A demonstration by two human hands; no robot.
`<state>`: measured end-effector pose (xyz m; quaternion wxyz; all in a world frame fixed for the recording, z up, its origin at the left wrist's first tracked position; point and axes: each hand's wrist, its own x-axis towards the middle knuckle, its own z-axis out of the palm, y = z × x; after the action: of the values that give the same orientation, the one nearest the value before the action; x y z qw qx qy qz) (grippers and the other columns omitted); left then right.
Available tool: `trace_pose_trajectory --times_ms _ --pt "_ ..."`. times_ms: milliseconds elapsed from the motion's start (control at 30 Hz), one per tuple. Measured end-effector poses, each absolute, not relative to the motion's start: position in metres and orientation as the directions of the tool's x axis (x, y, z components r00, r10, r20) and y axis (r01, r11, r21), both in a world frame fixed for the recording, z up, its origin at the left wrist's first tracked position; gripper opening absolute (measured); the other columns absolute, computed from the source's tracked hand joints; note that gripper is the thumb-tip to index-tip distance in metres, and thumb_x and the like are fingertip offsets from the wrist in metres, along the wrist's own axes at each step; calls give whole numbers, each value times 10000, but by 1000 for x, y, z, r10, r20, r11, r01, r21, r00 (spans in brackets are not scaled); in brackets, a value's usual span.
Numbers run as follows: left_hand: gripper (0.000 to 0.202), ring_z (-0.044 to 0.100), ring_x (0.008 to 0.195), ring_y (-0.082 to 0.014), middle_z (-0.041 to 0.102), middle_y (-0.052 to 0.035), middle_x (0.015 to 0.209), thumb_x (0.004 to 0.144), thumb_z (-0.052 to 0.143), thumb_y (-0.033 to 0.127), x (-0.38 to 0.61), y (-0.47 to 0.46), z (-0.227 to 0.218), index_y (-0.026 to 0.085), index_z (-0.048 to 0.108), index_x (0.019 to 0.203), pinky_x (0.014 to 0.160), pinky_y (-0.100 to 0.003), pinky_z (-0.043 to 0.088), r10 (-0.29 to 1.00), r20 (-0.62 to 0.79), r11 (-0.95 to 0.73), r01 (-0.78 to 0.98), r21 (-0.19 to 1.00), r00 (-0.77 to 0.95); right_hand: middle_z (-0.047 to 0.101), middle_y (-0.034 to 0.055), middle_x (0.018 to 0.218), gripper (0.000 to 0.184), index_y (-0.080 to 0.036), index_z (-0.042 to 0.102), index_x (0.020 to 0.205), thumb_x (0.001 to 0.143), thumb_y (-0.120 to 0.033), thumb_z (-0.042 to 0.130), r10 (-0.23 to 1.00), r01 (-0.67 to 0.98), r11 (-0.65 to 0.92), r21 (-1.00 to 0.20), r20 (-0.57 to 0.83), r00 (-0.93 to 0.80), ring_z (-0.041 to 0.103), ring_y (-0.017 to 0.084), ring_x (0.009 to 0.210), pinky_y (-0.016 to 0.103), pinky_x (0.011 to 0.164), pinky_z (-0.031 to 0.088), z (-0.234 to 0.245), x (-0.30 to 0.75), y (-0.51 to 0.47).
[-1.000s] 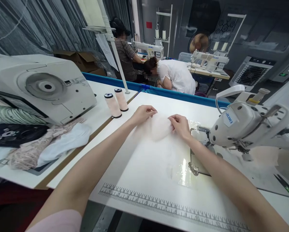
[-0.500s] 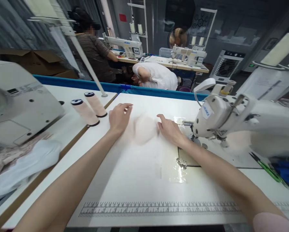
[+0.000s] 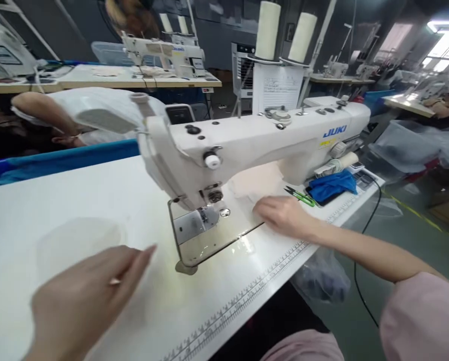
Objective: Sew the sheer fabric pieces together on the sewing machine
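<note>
My left hand [image 3: 85, 296] is low over the table at the left, slightly blurred, thumb and forefinger tips together; whatever may be between them is hidden. Just beyond it a pale, roundish piece of thin fabric [image 3: 77, 238] lies flat, hard to make out against the white top. My right hand [image 3: 282, 215] is palm down at the near edge of some pale pink fabric [image 3: 256, 180] under the arm of the sewing machine [image 3: 247, 145]. Its fingertips are bent down and smeared by motion, so I cannot tell whether they grip the fabric.
Green-handled thread snips [image 3: 300, 195] and a blue cloth [image 3: 333, 185] lie right of the machine. A printed ruler [image 3: 239, 301] runs along the table's front edge [image 3: 258, 293]. Cream thread cones [image 3: 267, 30] stand behind. A person in white [image 3: 96, 110] bends down beyond the table.
My view has swung right toward the machine. My right hand has moved from beside the round fabric to the pink fabric under the machine's arm. My left hand's fingers have drawn together.
</note>
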<state>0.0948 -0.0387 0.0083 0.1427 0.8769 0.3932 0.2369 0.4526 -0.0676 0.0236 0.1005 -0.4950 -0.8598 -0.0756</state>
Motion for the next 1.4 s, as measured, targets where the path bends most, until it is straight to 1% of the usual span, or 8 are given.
trace_pose_trajectory --times_ms 233,400,533,800,933,1200,1300,1400 --pt "362 616 596 -160 672 -3 654 952 422 298 216 -55 10 208 611 657 544 -276 435 536 414 -827 555 85 736 488 82 1401 414 -185 575 1195 886 -43 340 938 978 199 67 277 -210 598 218 910 290 519 246 29 513 -20" --pt "296 608 623 -157 659 -11 669 953 438 249 231 -58 10 192 614 722 566 -274 446 529 444 -835 536 122 723 674 104 1031 325 -162 643 1023 946 -144 327 945 980 200 6 263 -195 588 199 791 303 530 233 32 503 -26" --pt "245 637 986 -231 681 -76 1078 930 517 325 233 -59 6 188 575 1124 791 -341 521 568 475 -818 525 235 672 685 44 827 246 -201 676 927 931 -196 430 916 922 377 -90 183 -356 570 160 672 300 508 184 39 478 -53" --pt "547 519 1213 -293 562 -101 1308 832 641 379 257 -50 12 231 427 1314 1016 -516 419 660 253 -694 444 567 708 508 -72 480 321 -182 568 642 795 -441 681 932 315 40 -948 -78 -354 412 49 368 204 398 284 45 453 -76" --pt "749 516 1213 -266 526 -65 1338 727 756 411 253 -57 24 305 364 1355 989 -440 459 690 62 -397 306 865 721 403 -101 390 421 -191 483 560 734 -483 731 942 181 -72 -981 -126 -311 319 33 322 197 345 196 40 443 -80" --pt "213 637 797 -170 669 -7 804 808 664 394 214 -57 29 191 619 858 776 -332 511 779 -196 42 262 964 595 347 -97 438 370 -191 534 605 773 -474 703 946 114 -44 -993 -78 -316 260 42 400 214 394 171 28 421 -72" --pt "179 620 753 -152 661 3 808 845 630 371 197 -58 35 202 619 789 707 -304 504 868 -87 -88 324 942 489 455 -68 532 253 -196 613 701 760 -415 727 880 174 15 -985 -69 -469 376 66 473 217 440 279 32 421 -67" --pt "68 617 792 -151 648 23 822 855 624 250 180 -68 42 240 619 788 714 -305 492 856 326 -489 422 763 402 580 -21 668 89 -215 646 774 824 -286 664 872 303 349 -887 188 -452 476 100 569 248 504 367 41 423 -74"
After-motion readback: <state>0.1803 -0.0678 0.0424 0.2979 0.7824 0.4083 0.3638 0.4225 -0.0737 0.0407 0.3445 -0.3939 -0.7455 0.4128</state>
